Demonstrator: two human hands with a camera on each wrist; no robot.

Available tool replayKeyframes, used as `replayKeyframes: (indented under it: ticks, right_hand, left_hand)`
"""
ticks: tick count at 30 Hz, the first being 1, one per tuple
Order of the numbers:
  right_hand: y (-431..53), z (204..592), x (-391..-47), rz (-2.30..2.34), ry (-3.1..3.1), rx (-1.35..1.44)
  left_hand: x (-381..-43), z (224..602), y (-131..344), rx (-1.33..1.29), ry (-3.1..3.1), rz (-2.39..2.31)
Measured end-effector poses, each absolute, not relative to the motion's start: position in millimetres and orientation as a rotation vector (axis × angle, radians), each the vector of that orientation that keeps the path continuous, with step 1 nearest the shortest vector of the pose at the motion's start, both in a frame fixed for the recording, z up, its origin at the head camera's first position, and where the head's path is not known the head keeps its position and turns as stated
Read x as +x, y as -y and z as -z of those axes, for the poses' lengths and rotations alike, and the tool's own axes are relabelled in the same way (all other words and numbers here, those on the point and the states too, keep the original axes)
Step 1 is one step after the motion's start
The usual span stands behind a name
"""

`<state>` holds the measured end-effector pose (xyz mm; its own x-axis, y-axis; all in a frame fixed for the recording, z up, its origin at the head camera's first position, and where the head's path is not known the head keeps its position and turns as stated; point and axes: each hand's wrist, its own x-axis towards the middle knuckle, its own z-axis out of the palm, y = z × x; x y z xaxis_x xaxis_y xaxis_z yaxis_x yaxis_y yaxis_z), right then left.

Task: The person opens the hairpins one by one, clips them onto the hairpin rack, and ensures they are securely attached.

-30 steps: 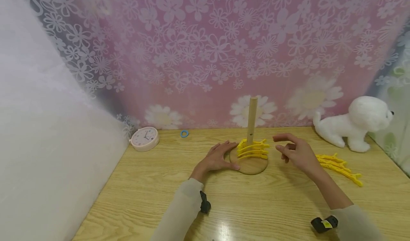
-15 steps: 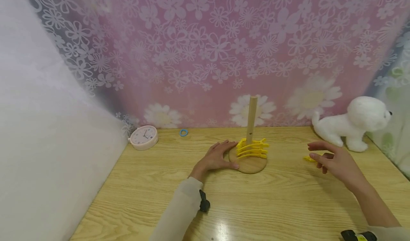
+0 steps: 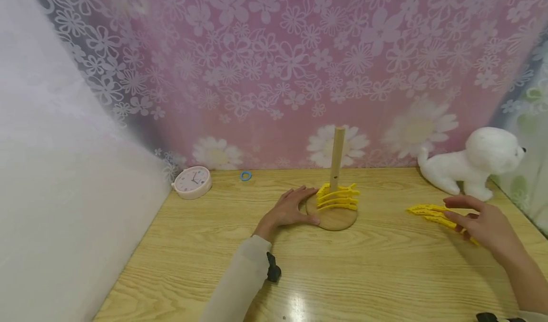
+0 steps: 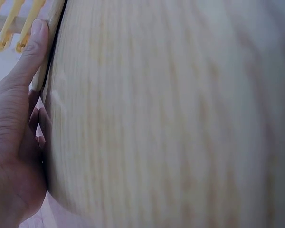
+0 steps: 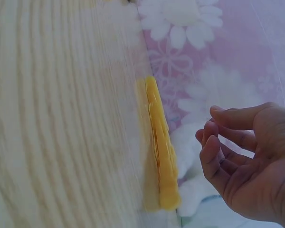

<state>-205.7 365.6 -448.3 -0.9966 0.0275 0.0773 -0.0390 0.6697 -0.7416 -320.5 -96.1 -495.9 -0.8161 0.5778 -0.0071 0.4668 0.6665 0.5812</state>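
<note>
A wooden stand has a round base and an upright post. Several long yellow clips with forked ends are stacked around the foot of the post. My left hand grips the left rim of the base. In the left wrist view, its thumb lies on the base. More yellow clips form a loose pile on the table to the right. My right hand hovers over this pile, fingers loosely bent and holding nothing, hiding part of it. The right wrist view shows the piled clips apart from the fingertips.
A pink round clock stands at the back left of the wooden table. Near it lies a small blue ring. A white plush dog sits at the back right, before a flowered pink curtain.
My right hand has moved right, away from the stand, to above the loose clips. The left hand has stayed on the base, and the clips on the post look the same.
</note>
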Motion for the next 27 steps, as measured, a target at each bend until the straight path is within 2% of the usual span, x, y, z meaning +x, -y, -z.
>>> replayKeyframes:
  ticks: [16, 27]
  right_hand:
    - [-411.6, 469.2, -193.6, -1.138, 2.886, -0.169]
    - [-438.1, 480.6, -198.1, -1.043, 3.049, -0.120]
  left_hand:
    - [-321.2, 496.2, 96.1, 0.865, -2.676, -0.883]
    - [-323.3, 497.9, 96.6, 0.858, -2.675, -0.880]
